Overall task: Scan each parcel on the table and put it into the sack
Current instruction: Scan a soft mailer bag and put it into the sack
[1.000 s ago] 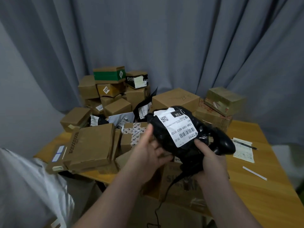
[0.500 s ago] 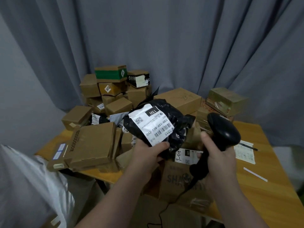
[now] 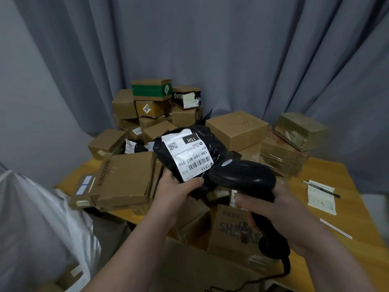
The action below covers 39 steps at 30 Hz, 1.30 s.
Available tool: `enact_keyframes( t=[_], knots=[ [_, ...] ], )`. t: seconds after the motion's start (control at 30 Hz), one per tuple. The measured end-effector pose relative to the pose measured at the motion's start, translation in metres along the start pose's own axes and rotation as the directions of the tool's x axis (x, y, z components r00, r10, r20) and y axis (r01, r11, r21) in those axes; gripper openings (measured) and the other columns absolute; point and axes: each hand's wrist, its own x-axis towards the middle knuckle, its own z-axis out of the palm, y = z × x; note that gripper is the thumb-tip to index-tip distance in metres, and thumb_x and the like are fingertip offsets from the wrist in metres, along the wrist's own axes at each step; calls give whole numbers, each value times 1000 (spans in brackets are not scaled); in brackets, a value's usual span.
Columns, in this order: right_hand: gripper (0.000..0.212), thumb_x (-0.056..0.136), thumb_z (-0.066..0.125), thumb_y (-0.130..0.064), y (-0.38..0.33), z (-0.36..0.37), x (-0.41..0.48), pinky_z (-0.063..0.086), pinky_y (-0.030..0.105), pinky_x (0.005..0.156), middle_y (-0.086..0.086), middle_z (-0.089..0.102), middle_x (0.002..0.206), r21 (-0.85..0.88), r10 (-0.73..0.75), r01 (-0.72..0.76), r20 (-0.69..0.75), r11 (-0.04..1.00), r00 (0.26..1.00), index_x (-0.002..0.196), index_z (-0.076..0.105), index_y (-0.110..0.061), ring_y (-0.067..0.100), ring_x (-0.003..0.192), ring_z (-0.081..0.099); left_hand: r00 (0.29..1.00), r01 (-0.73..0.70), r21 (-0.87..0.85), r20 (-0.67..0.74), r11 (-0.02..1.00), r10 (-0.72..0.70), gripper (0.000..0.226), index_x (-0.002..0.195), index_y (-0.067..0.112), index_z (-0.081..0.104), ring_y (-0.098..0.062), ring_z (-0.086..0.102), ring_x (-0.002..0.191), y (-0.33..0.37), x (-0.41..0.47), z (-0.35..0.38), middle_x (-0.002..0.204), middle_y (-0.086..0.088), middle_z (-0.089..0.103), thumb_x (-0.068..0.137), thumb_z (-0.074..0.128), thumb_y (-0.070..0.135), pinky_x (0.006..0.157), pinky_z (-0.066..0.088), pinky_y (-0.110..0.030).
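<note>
My left hand grips a black plastic parcel by its lower edge, thumb on its white shipping label, which faces up at me. My right hand grips the handle of a black barcode scanner. The scanner's head points left at the label's barcode, almost touching the parcel. A white sack hangs open at the lower left, with a cardboard box showing inside it. Several cardboard parcels are piled on the wooden table.
Stacked boxes rise at the table's back against a grey curtain. A paper slip and a pen lie on the right side of the table. The scanner cable trails off the near edge.
My right hand has swung the scanner left and down, so its head now sits over the label's barcode. The parcel has shifted slightly right with my left hand.
</note>
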Motion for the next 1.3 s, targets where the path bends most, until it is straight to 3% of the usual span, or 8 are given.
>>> enact_keyframes(
  t=[0.27,0.43,0.63,0.77,0.87,0.97,1.2,1.3],
  knots=[
    [29,67,68,-38,-7,12,6,49,25,56,7,58,57,-32,6,-5,48,999,999,87,67,-18,19,54,56,997,54,30,-64,998,-52,51,114,27,54,-20,65,105,-1,5,-20,113,1,68,75,76,2,87,56,-41],
    [29,63,68,-40,-10,23,13,48,28,58,8,57,55,-56,31,-27,73,998,997,85,65,-22,18,52,55,993,47,32,-110,998,-43,50,114,25,52,-16,66,98,0,8,-36,107,3,68,76,76,2,71,55,-30],
    [13,61,68,-42,-16,46,24,45,24,51,10,55,56,-80,-23,32,117,996,993,71,67,-34,19,51,52,984,35,8,-175,999,-33,49,113,21,54,-11,68,92,3,9,-66,107,4,71,76,76,-2,64,54,-23],
    [3,63,69,-40,-21,72,35,44,31,53,11,54,53,-83,-57,70,146,994,988,62,69,-38,22,50,51,976,19,9,-218,1000,-16,49,114,20,56,-9,67,91,8,6,-96,104,6,70,76,76,-2,66,54,-23],
    [8,66,70,-42,-23,98,46,44,31,57,11,55,54,-101,-58,76,172,992,983,60,68,-36,22,52,52,966,18,-4,-256,1000,-19,54,120,18,56,-13,67,98,12,6,-127,108,4,71,74,77,-2,75,56,-28],
    [22,80,72,-29,-25,129,59,43,29,54,12,55,54,-114,-47,71,198,991,979,58,67,-25,22,50,52,952,6,13,-307,1000,-1,57,122,17,57,-18,68,102,18,3,-164,113,0,71,73,78,-1,83,57,-36],
    [24,83,71,-26,-31,227,85,43,28,55,12,54,55,-168,41,17,336,986,941,72,62,-7,22,52,51,880,-23,40,-474,999,40,44,112,19,60,-10,70,85,31,-21,-278,97,6,73,75,76,-1,66,55,-27],
    [23,83,72,-27,-31,275,94,43,26,53,7,55,54,-215,101,-17,389,976,915,71,62,-10,18,51,53,825,13,53,-565,999,19,43,111,14,61,-19,70,89,33,-34,-338,101,-3,73,74,78,2,76,56,-36]
  ],
)
